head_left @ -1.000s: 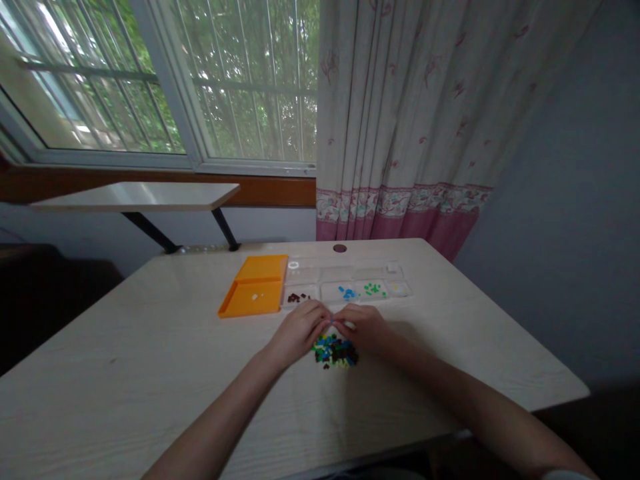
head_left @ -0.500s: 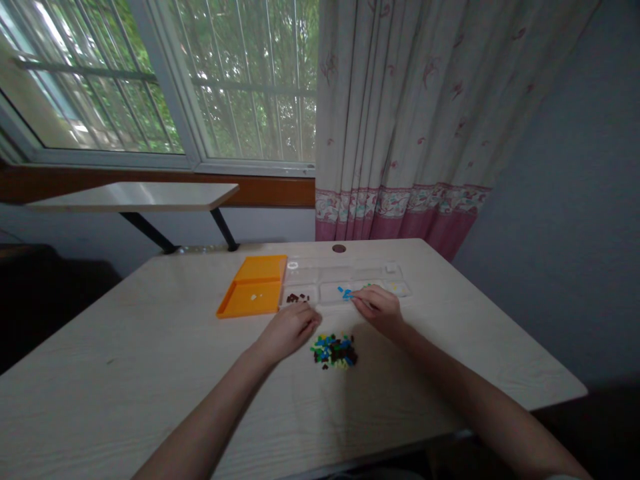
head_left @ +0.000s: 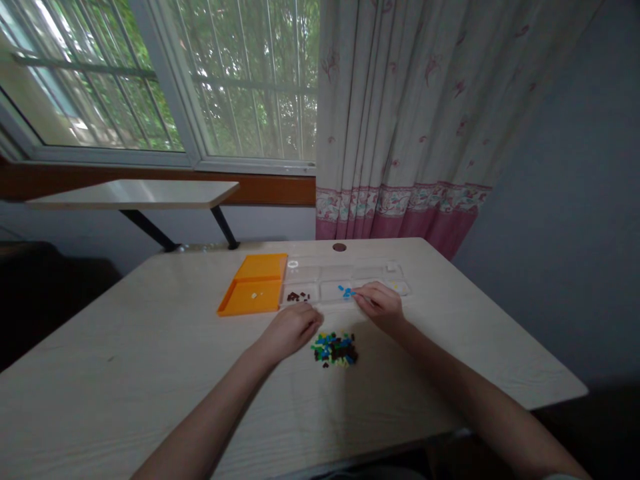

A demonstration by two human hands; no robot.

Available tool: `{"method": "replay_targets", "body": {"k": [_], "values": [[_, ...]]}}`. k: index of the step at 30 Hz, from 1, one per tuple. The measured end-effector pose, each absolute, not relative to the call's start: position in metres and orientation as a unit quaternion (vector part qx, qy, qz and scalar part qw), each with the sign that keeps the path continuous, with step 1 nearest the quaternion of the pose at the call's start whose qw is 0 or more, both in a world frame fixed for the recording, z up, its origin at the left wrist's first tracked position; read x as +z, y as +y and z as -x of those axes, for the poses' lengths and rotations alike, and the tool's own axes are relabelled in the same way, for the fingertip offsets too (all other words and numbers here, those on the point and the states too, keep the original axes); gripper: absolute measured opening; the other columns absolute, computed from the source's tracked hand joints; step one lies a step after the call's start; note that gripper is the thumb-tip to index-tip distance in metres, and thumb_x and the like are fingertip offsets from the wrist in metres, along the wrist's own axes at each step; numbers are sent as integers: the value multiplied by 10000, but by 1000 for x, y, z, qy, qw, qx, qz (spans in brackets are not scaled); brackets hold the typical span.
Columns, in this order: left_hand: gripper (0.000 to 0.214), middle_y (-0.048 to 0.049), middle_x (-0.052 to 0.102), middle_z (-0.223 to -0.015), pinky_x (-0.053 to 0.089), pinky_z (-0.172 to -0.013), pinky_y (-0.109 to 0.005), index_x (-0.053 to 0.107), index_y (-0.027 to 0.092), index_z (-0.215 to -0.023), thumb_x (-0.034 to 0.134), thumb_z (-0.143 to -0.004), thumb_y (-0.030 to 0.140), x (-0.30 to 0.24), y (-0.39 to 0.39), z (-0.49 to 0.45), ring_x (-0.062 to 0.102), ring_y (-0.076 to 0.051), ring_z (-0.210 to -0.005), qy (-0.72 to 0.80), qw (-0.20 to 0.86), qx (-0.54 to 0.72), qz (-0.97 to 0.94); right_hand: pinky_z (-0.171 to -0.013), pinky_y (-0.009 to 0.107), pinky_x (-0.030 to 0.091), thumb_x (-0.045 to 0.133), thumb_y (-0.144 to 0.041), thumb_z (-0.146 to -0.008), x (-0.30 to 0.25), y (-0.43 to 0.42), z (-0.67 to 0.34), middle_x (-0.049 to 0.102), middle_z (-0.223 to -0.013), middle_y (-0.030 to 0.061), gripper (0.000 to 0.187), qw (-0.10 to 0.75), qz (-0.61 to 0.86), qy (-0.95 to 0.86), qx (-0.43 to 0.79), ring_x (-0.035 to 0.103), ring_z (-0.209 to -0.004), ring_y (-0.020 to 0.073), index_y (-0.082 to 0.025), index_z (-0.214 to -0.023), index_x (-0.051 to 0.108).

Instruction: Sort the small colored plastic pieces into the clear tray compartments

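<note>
My right hand (head_left: 381, 307) reaches over the front of a clear compartment tray (head_left: 334, 273), thumb and fingers pinched, with a small blue toy brick (head_left: 353, 293) at the fingertips. Several other blue bricks (head_left: 345, 290) lie just left of it in the same compartment. My left hand (head_left: 293, 328) rests on the table in front of the tray, fingers curled in; whether anything is inside them is hidden. Between and nearer than both hands lies a mixed pile of small bricks (head_left: 335, 350), dark brown, green, blue and yellow.
Dark brown bricks (head_left: 299, 297) sit in the tray's front left compartment. To the left, an orange tray (head_left: 250, 307) holds a few pale pieces. A raised shelf (head_left: 140, 193) stands at the back left, and a curtain (head_left: 390, 133) hangs behind the table (head_left: 150, 347).
My right hand has shifted very slightly right at the blue bricks. The left hand and the pile look the same; the view has tilted a little.
</note>
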State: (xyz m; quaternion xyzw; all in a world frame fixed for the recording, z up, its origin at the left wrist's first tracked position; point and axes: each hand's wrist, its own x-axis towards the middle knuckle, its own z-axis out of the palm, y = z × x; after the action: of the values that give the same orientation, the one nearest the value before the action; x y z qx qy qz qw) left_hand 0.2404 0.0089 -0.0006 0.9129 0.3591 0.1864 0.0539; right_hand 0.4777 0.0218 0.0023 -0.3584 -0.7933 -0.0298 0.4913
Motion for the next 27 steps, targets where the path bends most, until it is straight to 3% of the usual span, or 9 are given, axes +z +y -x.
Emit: {"method": "replay_targets", "body": {"k": [9, 16, 20, 23, 27], "values": [[211, -48, 591, -761, 406, -678, -259, 580, 177, -816, 388, -883, 230, 0, 8, -241, 532, -156, -744, 356, 62, 189, -913, -702, 211, 460, 529, -277, -824, -9, 47, -483, 624, -836, 34, 151, 382, 467, -796, -42, 590, -756, 125, -212, -838, 664], [202, -41, 593, -748, 392, -670, -260, 569, 181, -797, 389, -878, 222, 0, 8, -241, 525, -156, -734, 350, 44, 180, -918, -736, 238, 457, 513, -262, -831, -15, 55, -485, 619, -914, 38, 192, 326, 488, -810, -18, 589, -821, 142, -222, -953, 656], [212, -38, 590, -738, 390, -659, -255, 565, 182, -788, 383, -881, 237, 1, 8, -242, 530, -154, -723, 355, 39, 167, -919, -754, 257, 454, 528, -212, -803, -9, 49, -493, 636, -910, 45, 194, 309, 422, -850, 66, 588, -844, 148, -200, -949, 655], [231, -38, 583, -716, 390, -640, -249, 573, 181, -775, 381, -882, 252, 1, 7, -242, 529, -151, -701, 361, 40, 176, -915, -661, 224, 450, 569, -225, -778, -1, 40, -500, 648, -783, 24, 141, 240, 339, -894, 168, 587, -712, 124, -193, -853, 684], [230, -42, 589, -728, 395, -644, -248, 581, 179, -791, 381, -882, 250, 2, 6, -242, 535, -153, -714, 362, 46, 181, -913, -550, 182, 419, 642, -292, -725, 5, 30, -501, 641, -705, 2, 194, 157, 293, -903, 273, 551, -593, 96, -190, -880, 702]]}}
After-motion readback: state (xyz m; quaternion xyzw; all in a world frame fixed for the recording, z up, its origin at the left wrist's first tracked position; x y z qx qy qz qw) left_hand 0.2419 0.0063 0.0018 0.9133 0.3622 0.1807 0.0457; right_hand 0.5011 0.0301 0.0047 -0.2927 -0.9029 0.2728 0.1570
